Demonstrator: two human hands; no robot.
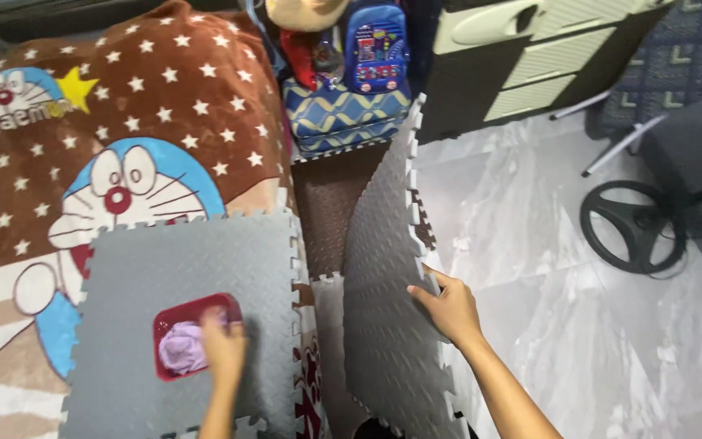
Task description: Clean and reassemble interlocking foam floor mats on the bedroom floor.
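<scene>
My right hand [445, 307] grips the right edge of a grey foam puzzle mat [383, 268] that is lifted and tilted up off the floor. My left hand [223, 345] rests on the right rim of a small red tray [197, 310] with a lilac cloth [182, 348] in it. The tray sits on a second grey foam mat [188, 260], which lies flat on a brown star-patterned blanket [164, 89] with a blue cartoon cat.
A brown foam mat [328, 203] lies on the floor under the lifted one. Folded blue patterned cushions [343, 114] and a blue toy bag [375, 45] stand at the back. On the right are marble tiles [546, 268], a black steering wheel [631, 226] and a cream cabinet [546, 57].
</scene>
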